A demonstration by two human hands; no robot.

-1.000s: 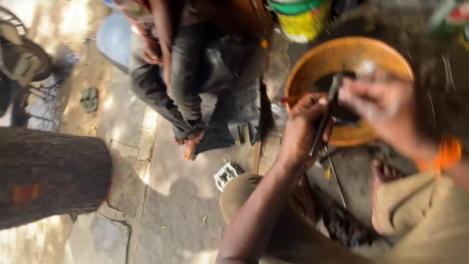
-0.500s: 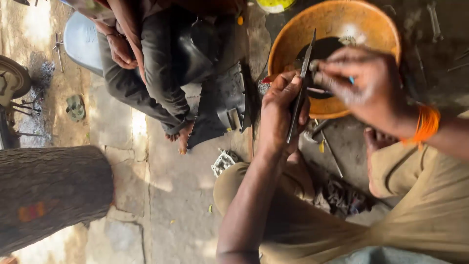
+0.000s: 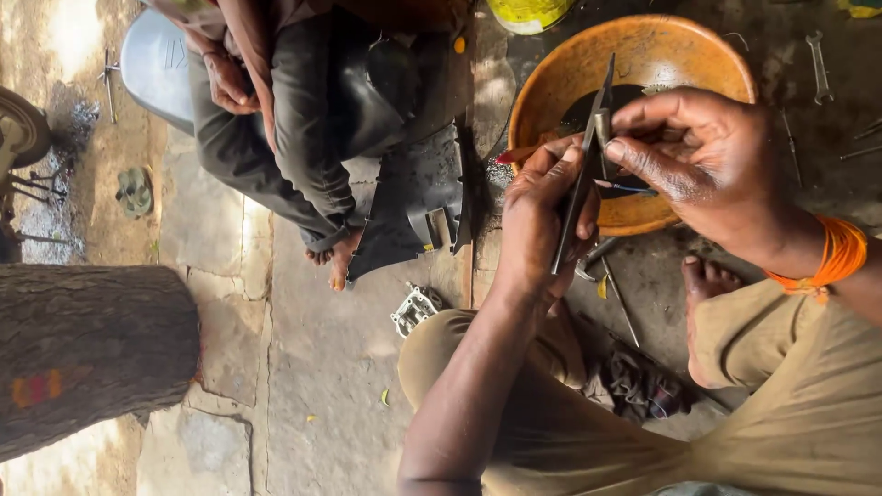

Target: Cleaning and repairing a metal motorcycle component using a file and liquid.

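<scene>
My left hand (image 3: 540, 220) grips a long dark metal file (image 3: 582, 174) held upright over an orange bowl (image 3: 551, 87). My right hand (image 3: 700, 163), with an orange band on its wrist, pinches a small metal part (image 3: 602, 124) against the file near its upper end. The bowl sits on the ground beyond my knees and holds dark liquid. My bare foot (image 3: 706, 276) rests on the ground below the bowl.
Another person sits opposite in dark trousers (image 3: 294, 119), bare foot on the stone paving, beside black plastic vehicle panels (image 3: 413, 202). A tree trunk (image 3: 87, 354) lies at left. A small metal part (image 3: 413, 308), a wrench (image 3: 818, 64), a rag (image 3: 638, 381) and a yellow bucket (image 3: 528, 13) lie around.
The view has steadied and closed in on my hands. The file has stayed in my left hand while my right hand moved in from the right and pinched the small part against it.
</scene>
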